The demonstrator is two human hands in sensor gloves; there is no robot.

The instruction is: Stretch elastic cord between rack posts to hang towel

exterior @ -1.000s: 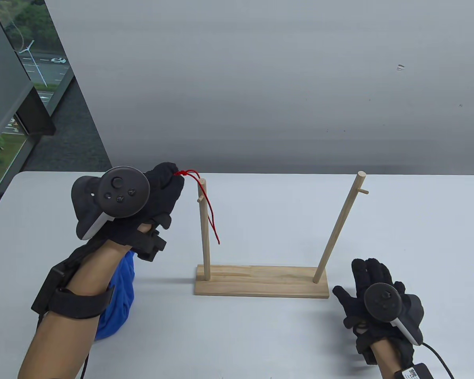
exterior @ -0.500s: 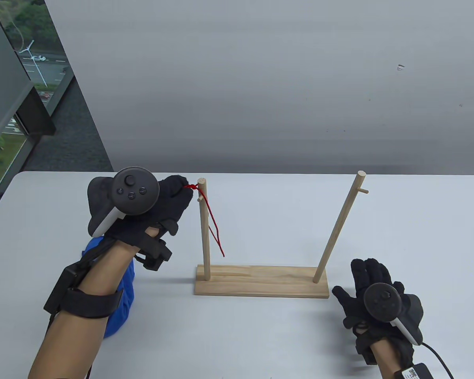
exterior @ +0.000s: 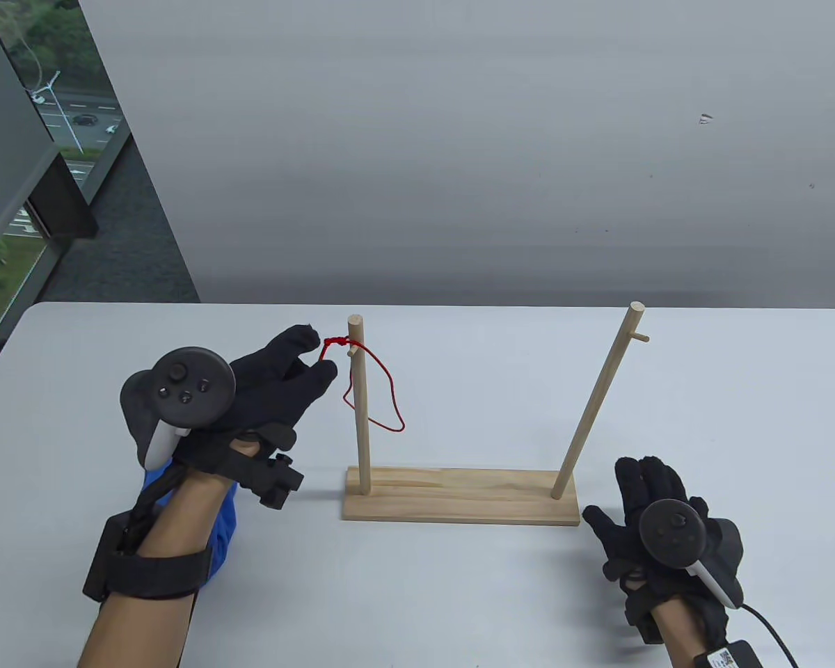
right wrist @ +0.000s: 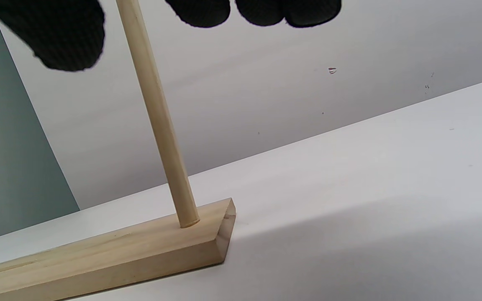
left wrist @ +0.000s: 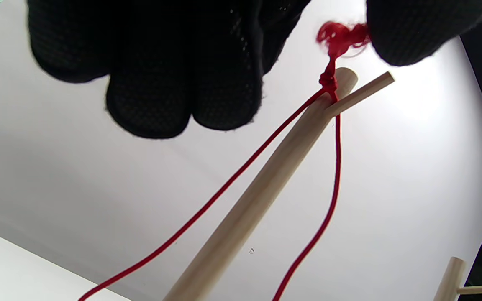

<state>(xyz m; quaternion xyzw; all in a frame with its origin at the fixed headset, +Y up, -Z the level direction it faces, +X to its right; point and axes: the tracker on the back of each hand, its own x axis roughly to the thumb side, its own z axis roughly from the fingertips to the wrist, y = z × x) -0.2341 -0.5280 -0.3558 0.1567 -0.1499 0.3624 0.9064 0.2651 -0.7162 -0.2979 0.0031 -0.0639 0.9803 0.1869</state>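
The wooden rack stands mid-table with a left post and a leaning right post. The red elastic cord is looped around the left post at its peg and hangs slack, its knot beside the post top. My left hand is just left of the knot with fingers spread. In the left wrist view one fingertip touches the knot and the cord straddles the post. My right hand rests flat on the table by the base's right end.
The blue towel lies bunched on the table under my left forearm. The right wrist view shows the base end and right post close ahead. A grey wall rises behind the table's far edge.
My left hand lowered and drew back left, and its fingers opened. The cord went over the left post's top and now hangs as a wider loop. The right hand stayed put.
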